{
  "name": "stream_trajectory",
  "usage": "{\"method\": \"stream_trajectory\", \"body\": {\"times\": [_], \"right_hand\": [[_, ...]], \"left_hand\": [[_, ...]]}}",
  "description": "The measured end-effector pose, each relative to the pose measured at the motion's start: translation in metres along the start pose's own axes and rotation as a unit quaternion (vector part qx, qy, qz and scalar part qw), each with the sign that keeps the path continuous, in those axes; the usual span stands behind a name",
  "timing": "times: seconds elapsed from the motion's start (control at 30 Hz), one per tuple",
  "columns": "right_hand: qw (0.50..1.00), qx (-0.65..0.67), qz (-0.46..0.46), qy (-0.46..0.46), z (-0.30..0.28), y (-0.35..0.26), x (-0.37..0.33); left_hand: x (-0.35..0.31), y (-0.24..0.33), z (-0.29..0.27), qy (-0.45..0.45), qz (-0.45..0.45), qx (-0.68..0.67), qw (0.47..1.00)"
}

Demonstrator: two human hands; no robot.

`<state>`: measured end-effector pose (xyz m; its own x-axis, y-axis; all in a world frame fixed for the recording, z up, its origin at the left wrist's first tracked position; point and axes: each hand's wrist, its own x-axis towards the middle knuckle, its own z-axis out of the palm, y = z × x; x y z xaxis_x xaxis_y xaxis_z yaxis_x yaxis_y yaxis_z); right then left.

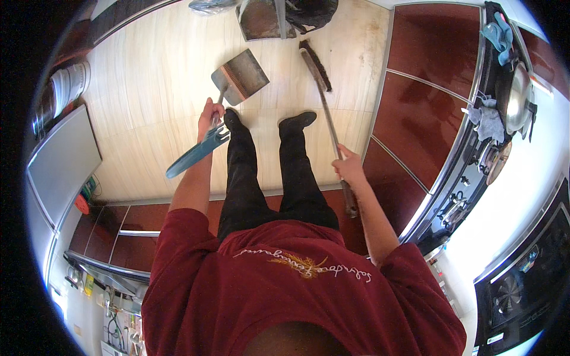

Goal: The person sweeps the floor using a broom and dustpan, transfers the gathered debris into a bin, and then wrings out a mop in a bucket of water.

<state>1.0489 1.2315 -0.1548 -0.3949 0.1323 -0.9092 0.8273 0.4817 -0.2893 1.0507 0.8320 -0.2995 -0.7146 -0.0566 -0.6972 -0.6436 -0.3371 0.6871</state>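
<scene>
My left hand [211, 114] is closed around the handle of a long-handled dustpan [252, 72]. Its grey pan, with a toothed strip along the back, is at the floor ahead of my left foot; the blue grip end [196, 153] points back over my forearm. On the other side, my right hand [349, 166] grips the stick of a broom [325, 110]. The broom's dark bristles are at the floor ahead of my right foot, to the right of the pan. A gap separates broom and dustpan.
Dark red cabinets [424, 107] line the right side, below a stove [463, 184] with a lidded pan [518, 98] and cloths. A bin [261, 21] with a black bag [314, 12] stands ahead. At left is a pale appliance [65, 154]. Light tiles [142, 77] cover the floor.
</scene>
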Motion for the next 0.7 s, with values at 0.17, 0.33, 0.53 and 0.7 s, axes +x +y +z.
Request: {"method": "stream_trajectory", "body": {"times": [0.17,0.33,0.53,0.7], "right_hand": [[0.998,-0.034,-0.026,-0.05,0.059,-0.025,-0.019],[0.985,-0.14,-0.033,-0.094,0.057,-0.029,-0.04],[0.983,-0.167,0.004,-0.076,0.034,-0.025,-0.106],[0.991,-0.114,0.01,-0.064,0.02,-0.018,-0.095]], "left_hand": [[0.012,0.013,-0.014,0.005,0.006,0.009,1.0],[0.026,0.014,-0.021,-0.058,0.037,-0.025,0.997],[-0.009,0.036,-0.037,-0.082,-0.012,0.027,0.996],[-0.063,0.071,-0.048,-0.045,0.059,0.057,0.996]]}}
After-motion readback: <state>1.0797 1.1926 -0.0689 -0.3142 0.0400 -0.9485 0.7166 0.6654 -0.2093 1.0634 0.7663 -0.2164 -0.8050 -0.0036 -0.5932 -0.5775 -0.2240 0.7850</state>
